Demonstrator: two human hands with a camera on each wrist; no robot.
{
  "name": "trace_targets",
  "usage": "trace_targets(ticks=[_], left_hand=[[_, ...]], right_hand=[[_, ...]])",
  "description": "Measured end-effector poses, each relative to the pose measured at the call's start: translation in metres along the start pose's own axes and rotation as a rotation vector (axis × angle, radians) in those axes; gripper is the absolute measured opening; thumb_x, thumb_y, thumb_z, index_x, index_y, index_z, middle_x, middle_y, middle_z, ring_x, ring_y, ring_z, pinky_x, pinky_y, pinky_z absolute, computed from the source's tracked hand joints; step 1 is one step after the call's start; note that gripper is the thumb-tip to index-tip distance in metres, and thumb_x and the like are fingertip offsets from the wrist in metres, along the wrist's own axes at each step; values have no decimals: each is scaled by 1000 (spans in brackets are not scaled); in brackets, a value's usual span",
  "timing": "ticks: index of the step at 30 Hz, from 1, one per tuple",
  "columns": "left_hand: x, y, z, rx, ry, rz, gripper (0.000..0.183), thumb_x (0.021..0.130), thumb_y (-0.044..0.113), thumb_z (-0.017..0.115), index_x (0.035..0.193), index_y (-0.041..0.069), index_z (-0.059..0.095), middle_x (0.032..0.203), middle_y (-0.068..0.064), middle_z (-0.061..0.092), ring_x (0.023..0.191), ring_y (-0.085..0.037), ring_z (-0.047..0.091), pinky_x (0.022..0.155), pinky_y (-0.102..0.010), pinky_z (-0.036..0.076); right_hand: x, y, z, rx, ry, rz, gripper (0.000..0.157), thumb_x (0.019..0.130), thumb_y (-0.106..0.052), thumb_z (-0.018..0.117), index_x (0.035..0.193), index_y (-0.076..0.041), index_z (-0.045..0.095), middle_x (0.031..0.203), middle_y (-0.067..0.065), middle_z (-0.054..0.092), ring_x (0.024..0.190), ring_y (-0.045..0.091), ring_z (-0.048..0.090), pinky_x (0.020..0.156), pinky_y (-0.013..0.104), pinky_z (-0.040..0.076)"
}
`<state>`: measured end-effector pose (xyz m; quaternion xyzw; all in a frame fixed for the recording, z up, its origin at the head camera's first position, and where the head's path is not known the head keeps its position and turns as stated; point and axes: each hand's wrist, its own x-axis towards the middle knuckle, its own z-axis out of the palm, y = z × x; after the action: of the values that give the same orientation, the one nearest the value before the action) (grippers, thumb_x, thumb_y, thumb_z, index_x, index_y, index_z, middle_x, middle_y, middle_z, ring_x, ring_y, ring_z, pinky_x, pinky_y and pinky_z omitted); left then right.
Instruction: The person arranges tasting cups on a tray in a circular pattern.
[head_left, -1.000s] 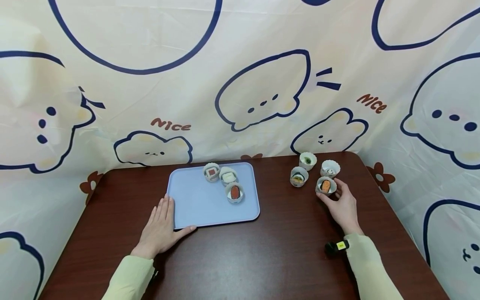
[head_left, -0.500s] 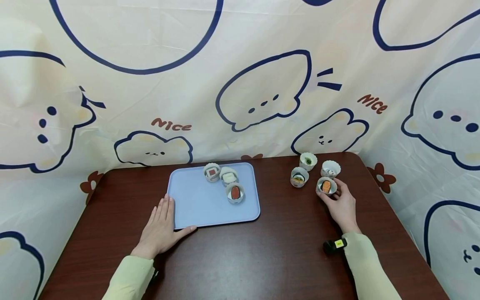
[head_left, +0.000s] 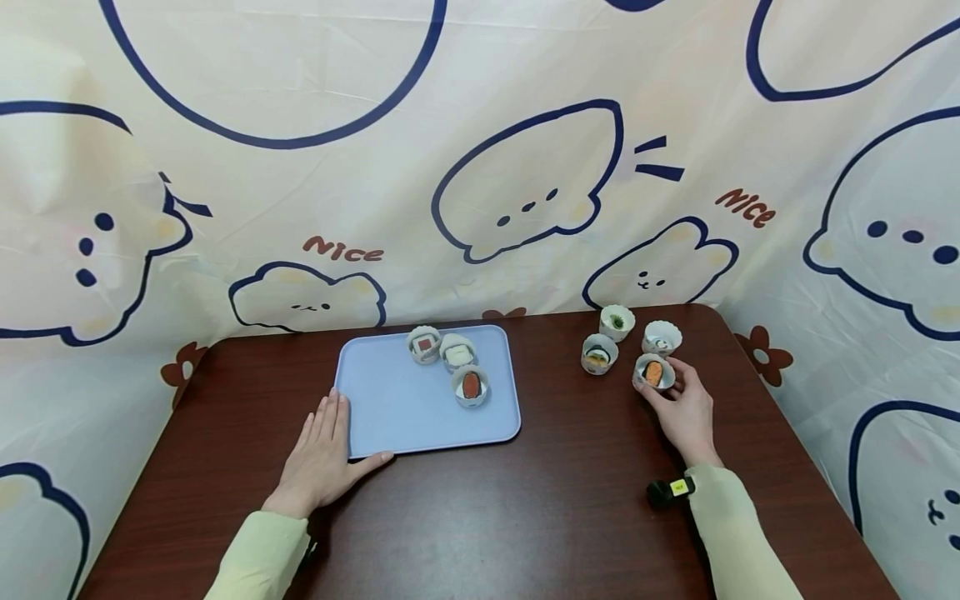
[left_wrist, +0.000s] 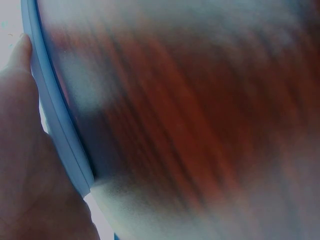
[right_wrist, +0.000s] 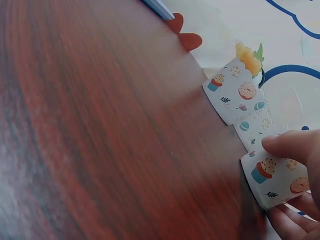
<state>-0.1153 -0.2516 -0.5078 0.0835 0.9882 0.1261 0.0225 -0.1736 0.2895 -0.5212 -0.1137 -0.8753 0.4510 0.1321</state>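
My right hand (head_left: 686, 417) pinches a printed paper cup (right_wrist: 274, 181) between thumb and fingers at the right of the table. An orange-topped sushi piece (head_left: 654, 373) sits inside that cup, which stands upright. Close behind it are a white paper cup (head_left: 662, 337), a cup with a yellow-and-dark filling (head_left: 598, 356) and a cup with a green-centred roll (head_left: 617, 322). My left hand (head_left: 315, 467) lies with straight fingers along the left edge of a light blue tray (head_left: 405, 408), thumb at its front edge.
On the tray stand a cup with a red-topped piece (head_left: 471, 385), one with a white piece (head_left: 458, 352) and one with a pink-centred piece (head_left: 424, 344). Patterned fabric (head_left: 517, 167) rises behind the dark wooden table (head_left: 487, 517).
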Motion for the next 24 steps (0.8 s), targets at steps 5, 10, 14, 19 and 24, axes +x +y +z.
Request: trace_targets(ticks=[5, 10, 14, 19, 24], left_hand=[[0, 0, -1, -2, -12, -5, 126, 85, 81, 55, 155, -15, 16, 163, -33, 8, 150, -48, 12, 119, -59, 12], [0, -1, 1, -8, -18, -9, 126, 85, 82, 54, 155, -15, 15, 163, -33, 8, 150, -48, 11, 119, -60, 12], [0, -1, 1, -4, -18, -6, 126, 85, 82, 54, 155, -15, 15, 163, -33, 8, 150, -48, 11, 119, -60, 12], [0, -1, 0, -6, -18, -7, 126, 85, 82, 53, 155, -15, 15, 163, -33, 8, 150, -47, 11, 119, -59, 12], [0, -2, 3, -16, 1, -2, 125, 85, 80, 57, 155, -15, 16, 163, -33, 9, 150, -47, 11, 119, -59, 11]], right_hand=[[-1, 0, -1, 4, -1, 1, 68, 91, -22, 79, 148, -4, 46, 133, 21, 56, 121, 33, 59, 100, 49, 48], [-2, -2, -2, 12, -3, 1, 68, 91, -21, 80, 148, -4, 46, 133, 21, 56, 122, 32, 59, 100, 49, 48], [-3, -4, -2, 12, -5, -2, 68, 91, -23, 80, 148, -4, 46, 132, 20, 57, 121, 32, 60, 100, 49, 48], [-5, -6, -1, 11, -15, -3, 68, 92, -25, 79, 148, -5, 46, 132, 21, 57, 121, 33, 60, 100, 49, 48], [-7, -7, 1, 17, -25, -10, 68, 92, -28, 79, 148, -6, 47, 132, 20, 57, 121, 32, 60, 100, 48, 49]])
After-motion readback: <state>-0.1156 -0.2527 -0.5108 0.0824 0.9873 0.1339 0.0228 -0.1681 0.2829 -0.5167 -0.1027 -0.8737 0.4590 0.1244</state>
